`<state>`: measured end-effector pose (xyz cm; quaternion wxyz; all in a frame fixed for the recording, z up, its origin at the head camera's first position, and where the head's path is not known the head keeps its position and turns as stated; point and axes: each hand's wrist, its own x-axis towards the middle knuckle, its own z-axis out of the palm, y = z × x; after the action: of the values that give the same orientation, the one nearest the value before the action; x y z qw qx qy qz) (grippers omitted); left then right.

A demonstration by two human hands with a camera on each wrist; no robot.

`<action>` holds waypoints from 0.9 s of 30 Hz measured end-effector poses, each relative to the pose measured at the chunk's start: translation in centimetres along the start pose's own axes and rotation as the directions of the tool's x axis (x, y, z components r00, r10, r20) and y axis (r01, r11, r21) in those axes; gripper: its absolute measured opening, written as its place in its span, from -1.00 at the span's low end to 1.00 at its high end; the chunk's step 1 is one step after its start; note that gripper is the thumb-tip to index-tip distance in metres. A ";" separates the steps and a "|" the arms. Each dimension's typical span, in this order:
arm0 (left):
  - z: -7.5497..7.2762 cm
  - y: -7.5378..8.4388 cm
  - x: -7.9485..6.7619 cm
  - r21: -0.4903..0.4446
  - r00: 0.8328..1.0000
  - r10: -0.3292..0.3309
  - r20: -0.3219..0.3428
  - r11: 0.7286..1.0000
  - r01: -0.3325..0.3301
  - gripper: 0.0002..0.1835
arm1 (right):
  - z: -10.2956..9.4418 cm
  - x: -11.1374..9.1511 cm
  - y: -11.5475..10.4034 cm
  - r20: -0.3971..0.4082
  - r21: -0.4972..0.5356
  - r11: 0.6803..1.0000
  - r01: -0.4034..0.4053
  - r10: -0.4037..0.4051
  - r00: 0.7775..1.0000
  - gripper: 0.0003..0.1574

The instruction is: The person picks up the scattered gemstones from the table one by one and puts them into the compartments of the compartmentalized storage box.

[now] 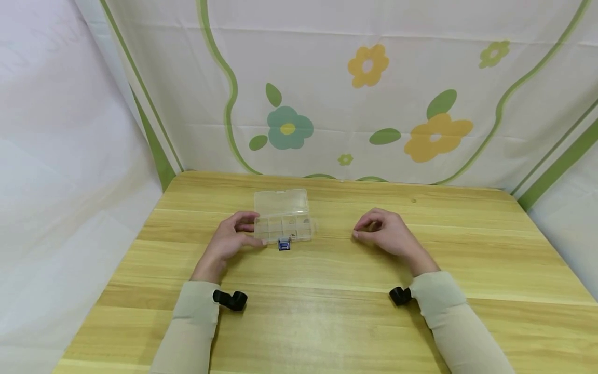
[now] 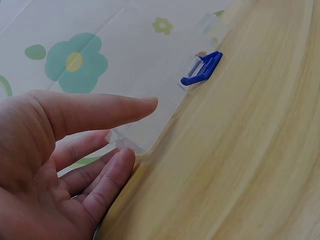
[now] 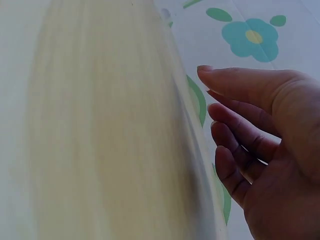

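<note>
A clear plastic compartment box (image 1: 282, 228) lies on the wooden table, its see-through lid (image 1: 281, 202) tipped back behind it. My left hand (image 1: 230, 239) holds the box at its left end, the thumb along the front corner and the other fingers at the side and back. Against the front wall sits a small blue piece (image 1: 284, 244); the left wrist view shows this blue piece (image 2: 204, 71) as an angular frame with a rounded end. Right of the box, my right hand (image 1: 388, 232) hovers near the tabletop, fingers loosely bent, with nothing seen between them.
The wooden tabletop (image 1: 303, 322) runs back to a white cloth (image 1: 327, 104) printed with flowers and leaves. Another white cloth (image 1: 70, 182) hangs at the left. A few small, indistinct things show inside the box's compartments. Black camera mounts (image 1: 237, 301) sit at both wrists.
</note>
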<state>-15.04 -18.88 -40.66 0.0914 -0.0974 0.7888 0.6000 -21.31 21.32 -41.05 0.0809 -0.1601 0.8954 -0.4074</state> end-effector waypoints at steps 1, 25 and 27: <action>0.0 0.0 0.0 -0.001 1.000 0.000 0.000 1.000 0.000 -0.17 | 0.2 0.2 -0.1 -0.001 0.002 1.000 0.008 -0.008 1.000 -0.89; 0.0 -0.1 0.0 -0.002 1.000 -0.010 -0.007 1.000 0.010 -0.17 | 4.7 3.4 -5.1 -0.003 0.026 0.991 0.132 -0.132 0.991 -0.91; 0.0 -0.1 0.0 -0.008 1.000 -0.011 -0.008 1.000 0.011 -0.17 | 5.2 3.7 -5.5 0.002 0.032 0.990 0.136 -0.136 0.991 -0.91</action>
<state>-15.03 -18.89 -40.71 0.0912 -0.1046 0.7862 0.6022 -22.13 13.04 -40.36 0.0575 -0.2203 0.8758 -0.4256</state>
